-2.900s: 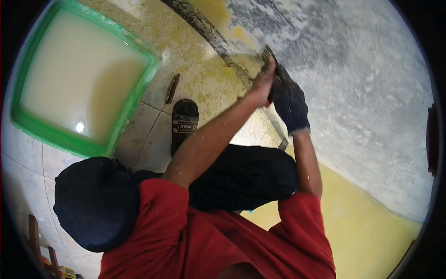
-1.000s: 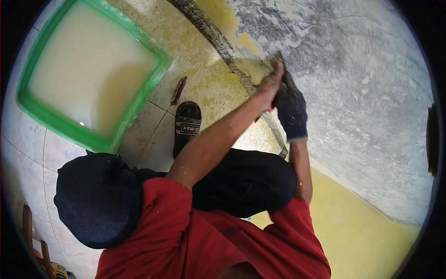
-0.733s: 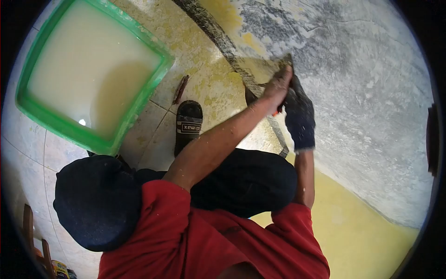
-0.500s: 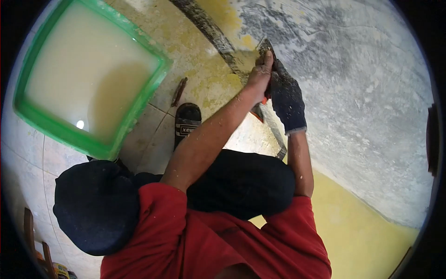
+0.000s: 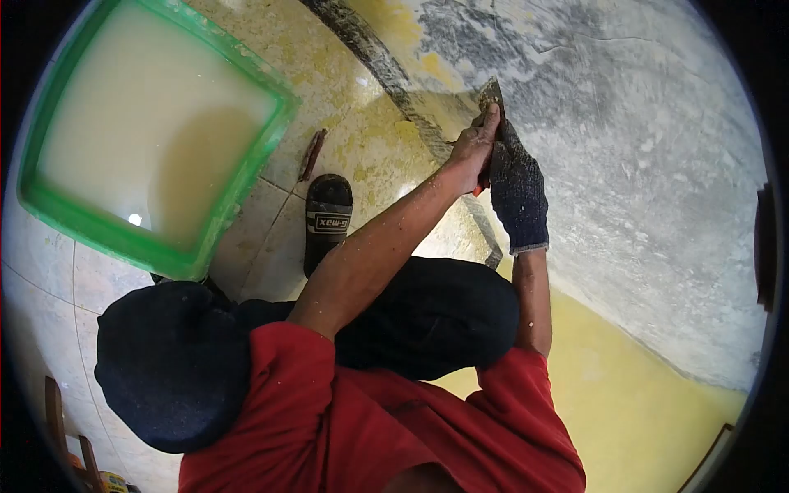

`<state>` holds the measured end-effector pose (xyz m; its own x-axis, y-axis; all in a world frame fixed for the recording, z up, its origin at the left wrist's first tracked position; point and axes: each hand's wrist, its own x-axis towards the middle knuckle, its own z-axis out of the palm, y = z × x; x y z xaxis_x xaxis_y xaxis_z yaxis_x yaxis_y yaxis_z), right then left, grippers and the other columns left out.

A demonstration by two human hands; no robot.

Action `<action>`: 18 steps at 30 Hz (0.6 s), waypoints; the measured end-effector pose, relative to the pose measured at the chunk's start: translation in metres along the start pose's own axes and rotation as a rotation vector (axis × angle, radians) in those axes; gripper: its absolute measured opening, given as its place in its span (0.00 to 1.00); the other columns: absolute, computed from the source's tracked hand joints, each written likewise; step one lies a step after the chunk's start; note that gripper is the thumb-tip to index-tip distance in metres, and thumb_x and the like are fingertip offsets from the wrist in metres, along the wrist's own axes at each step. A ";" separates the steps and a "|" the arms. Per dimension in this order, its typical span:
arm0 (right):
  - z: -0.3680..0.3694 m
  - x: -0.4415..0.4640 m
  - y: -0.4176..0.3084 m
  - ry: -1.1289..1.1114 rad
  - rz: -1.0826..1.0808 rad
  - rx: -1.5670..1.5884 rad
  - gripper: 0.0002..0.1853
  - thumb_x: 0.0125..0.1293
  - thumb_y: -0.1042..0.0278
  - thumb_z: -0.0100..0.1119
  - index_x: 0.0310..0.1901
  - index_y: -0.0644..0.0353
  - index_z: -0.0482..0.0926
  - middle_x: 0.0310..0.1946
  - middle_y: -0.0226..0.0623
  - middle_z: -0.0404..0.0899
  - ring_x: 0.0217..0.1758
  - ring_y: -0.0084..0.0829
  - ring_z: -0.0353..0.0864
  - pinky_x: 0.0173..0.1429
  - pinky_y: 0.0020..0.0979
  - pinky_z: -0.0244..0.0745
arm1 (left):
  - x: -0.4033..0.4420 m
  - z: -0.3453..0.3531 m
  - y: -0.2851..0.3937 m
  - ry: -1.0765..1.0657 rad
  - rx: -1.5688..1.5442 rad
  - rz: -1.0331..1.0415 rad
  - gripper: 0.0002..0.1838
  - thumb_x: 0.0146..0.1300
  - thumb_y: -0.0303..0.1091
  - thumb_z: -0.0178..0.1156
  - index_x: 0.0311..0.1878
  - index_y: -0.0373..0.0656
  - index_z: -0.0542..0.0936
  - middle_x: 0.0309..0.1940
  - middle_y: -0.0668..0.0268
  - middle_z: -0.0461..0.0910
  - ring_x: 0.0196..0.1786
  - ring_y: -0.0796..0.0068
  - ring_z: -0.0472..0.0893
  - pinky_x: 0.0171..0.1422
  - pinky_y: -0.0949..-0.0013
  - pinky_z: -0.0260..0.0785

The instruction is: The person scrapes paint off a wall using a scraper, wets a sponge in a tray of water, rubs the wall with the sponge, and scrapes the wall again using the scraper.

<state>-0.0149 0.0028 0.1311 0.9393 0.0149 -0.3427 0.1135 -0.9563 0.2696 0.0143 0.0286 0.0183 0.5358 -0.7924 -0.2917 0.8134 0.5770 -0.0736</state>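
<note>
My left hand (image 5: 475, 154), bare, is closed on a scraper (image 5: 491, 92), its thumb lying along the blade. A dark glove speckled with pale flecks covers my right hand (image 5: 519, 197), which is closed against the same scraper from the right. The blade points up and away from me, by the grey, patchy wall (image 5: 625, 148). A small orange-red part (image 5: 479, 190) shows below the hands; the rest of the handle is hidden. Pale flecks also dot my left forearm.
A green tub (image 5: 283, 111) of cloudy liquid stands at left. A narrow dark reddish piece (image 5: 312, 154) lies on the floor near my sandal (image 5: 329, 215). Yellow residue (image 5: 362, 99) coats the floor by a dark band (image 5: 370, 62). The lower wall is yellow (image 5: 608, 386).
Both hands and the scraper have shifted right and slightly toward me. A dark, orange-edged pointed piece seen below the hands earlier no longer shows.
</note>
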 end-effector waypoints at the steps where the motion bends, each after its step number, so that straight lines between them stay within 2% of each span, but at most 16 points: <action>1: -0.007 0.003 -0.005 0.012 -0.006 -0.002 0.18 0.60 0.73 0.51 0.53 0.66 0.74 0.46 0.55 0.77 0.46 0.54 0.75 0.48 0.45 0.71 | 0.000 0.004 -0.001 0.025 0.000 0.050 0.40 0.53 0.76 0.53 0.45 0.42 0.75 0.33 0.65 0.74 0.38 0.72 0.75 0.42 0.63 0.70; 3: -0.017 0.011 -0.020 -0.115 0.348 0.397 0.17 0.60 0.72 0.50 0.51 0.65 0.74 0.46 0.55 0.77 0.47 0.54 0.75 0.48 0.46 0.71 | -0.001 0.004 0.004 0.091 -0.011 0.162 0.38 0.53 0.74 0.54 0.44 0.43 0.75 0.30 0.65 0.75 0.33 0.68 0.77 0.37 0.63 0.72; 4: -0.010 0.015 -0.015 -0.116 0.335 0.397 0.17 0.60 0.72 0.50 0.51 0.65 0.74 0.46 0.55 0.77 0.47 0.54 0.75 0.48 0.46 0.71 | 0.001 -0.001 0.008 0.073 0.062 0.108 0.38 0.62 0.70 0.48 0.61 0.46 0.69 0.43 0.62 0.77 0.43 0.74 0.78 0.44 0.66 0.74; 6: 0.010 0.014 0.009 0.165 -0.288 -0.012 0.15 0.63 0.70 0.48 0.50 0.66 0.74 0.42 0.55 0.78 0.42 0.54 0.76 0.44 0.45 0.72 | 0.001 -0.003 0.016 0.040 -0.049 0.053 0.39 0.62 0.69 0.48 0.61 0.44 0.69 0.44 0.61 0.77 0.44 0.73 0.78 0.47 0.67 0.73; 7: 0.012 0.014 0.009 0.162 -0.276 -0.012 0.15 0.63 0.70 0.48 0.50 0.66 0.74 0.42 0.55 0.78 0.42 0.54 0.76 0.44 0.45 0.72 | -0.001 -0.008 0.019 0.013 -0.148 -0.003 0.39 0.63 0.69 0.47 0.61 0.43 0.69 0.45 0.61 0.77 0.45 0.73 0.78 0.50 0.68 0.72; 8: 0.016 0.021 0.004 0.134 -0.158 0.064 0.15 0.65 0.70 0.47 0.51 0.66 0.74 0.41 0.54 0.78 0.41 0.55 0.77 0.43 0.45 0.72 | 0.002 -0.016 0.026 0.053 -0.057 -0.044 0.40 0.63 0.68 0.48 0.62 0.40 0.68 0.46 0.60 0.77 0.44 0.74 0.77 0.54 0.70 0.70; 9: 0.020 0.025 0.000 0.096 -0.043 0.140 0.15 0.66 0.69 0.46 0.51 0.66 0.73 0.40 0.54 0.79 0.40 0.55 0.77 0.42 0.45 0.72 | 0.005 -0.016 0.020 0.061 -0.059 -0.043 0.40 0.63 0.68 0.48 0.62 0.40 0.68 0.46 0.60 0.77 0.44 0.74 0.77 0.54 0.70 0.70; 10: 0.020 0.020 0.001 0.145 -0.115 0.138 0.17 0.69 0.65 0.44 0.54 0.65 0.73 0.39 0.56 0.79 0.42 0.54 0.77 0.45 0.48 0.70 | 0.005 -0.012 0.011 0.091 -0.002 0.060 0.40 0.63 0.68 0.48 0.61 0.40 0.69 0.46 0.60 0.77 0.45 0.73 0.77 0.54 0.70 0.70; 11: 0.017 0.014 0.000 0.146 -0.118 0.143 0.17 0.69 0.65 0.44 0.54 0.65 0.73 0.39 0.56 0.79 0.42 0.54 0.77 0.45 0.48 0.70 | 0.006 -0.010 0.004 0.117 0.061 0.168 0.39 0.63 0.68 0.49 0.60 0.39 0.70 0.46 0.59 0.77 0.45 0.73 0.77 0.53 0.70 0.70; 12: 0.007 0.006 -0.003 0.123 0.014 0.292 0.17 0.69 0.65 0.44 0.54 0.65 0.73 0.39 0.56 0.79 0.42 0.54 0.77 0.45 0.48 0.71 | -0.018 0.007 0.013 0.148 0.147 0.134 0.39 0.62 0.68 0.50 0.58 0.38 0.72 0.47 0.58 0.77 0.51 0.71 0.75 0.56 0.68 0.68; 13: -0.004 0.000 -0.004 0.099 0.146 0.435 0.17 0.69 0.66 0.44 0.54 0.64 0.73 0.39 0.56 0.79 0.42 0.55 0.77 0.45 0.48 0.71 | -0.008 0.009 0.002 0.147 0.216 0.198 0.40 0.61 0.70 0.50 0.56 0.37 0.74 0.47 0.58 0.77 0.53 0.69 0.75 0.56 0.67 0.68; 14: -0.017 0.000 -0.006 -0.040 0.280 0.423 0.16 0.68 0.66 0.46 0.53 0.64 0.74 0.40 0.55 0.79 0.42 0.54 0.78 0.44 0.47 0.72 | 0.004 0.007 -0.004 0.145 0.210 0.105 0.41 0.60 0.70 0.51 0.57 0.37 0.73 0.47 0.58 0.77 0.52 0.69 0.76 0.55 0.68 0.68; 15: -0.016 0.003 -0.006 -0.040 0.280 0.418 0.16 0.68 0.66 0.46 0.53 0.64 0.74 0.40 0.55 0.79 0.42 0.54 0.78 0.44 0.47 0.72 | 0.005 0.006 -0.003 0.145 0.206 0.052 0.41 0.60 0.70 0.51 0.57 0.37 0.73 0.47 0.58 0.78 0.52 0.69 0.76 0.54 0.68 0.69; 16: -0.011 0.007 -0.010 -0.035 0.222 0.361 0.18 0.67 0.69 0.46 0.56 0.64 0.73 0.42 0.54 0.79 0.41 0.52 0.78 0.44 0.42 0.73 | 0.007 0.005 -0.001 0.145 0.203 0.000 0.41 0.60 0.70 0.51 0.57 0.37 0.72 0.47 0.58 0.78 0.52 0.69 0.76 0.54 0.68 0.69; 17: -0.006 0.016 -0.011 -0.026 0.158 0.305 0.20 0.66 0.71 0.47 0.59 0.64 0.71 0.44 0.52 0.79 0.40 0.50 0.79 0.44 0.38 0.73 | 0.010 -0.005 0.007 0.106 0.033 -0.010 0.42 0.60 0.71 0.50 0.58 0.37 0.72 0.48 0.58 0.77 0.52 0.69 0.77 0.54 0.67 0.69; 18: 0.028 0.022 0.018 0.221 -0.294 0.067 0.18 0.64 0.71 0.49 0.55 0.64 0.73 0.47 0.52 0.78 0.46 0.50 0.77 0.49 0.41 0.72 | 0.009 -0.012 0.011 0.070 -0.138 -0.027 0.43 0.60 0.71 0.49 0.59 0.37 0.71 0.49 0.58 0.77 0.52 0.68 0.77 0.53 0.67 0.70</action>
<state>-0.0009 -0.0219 0.1030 0.9179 0.3470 -0.1925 0.3739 -0.9188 0.1264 0.0256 0.0303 0.0032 0.4935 -0.7949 -0.3528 0.7856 0.5815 -0.2114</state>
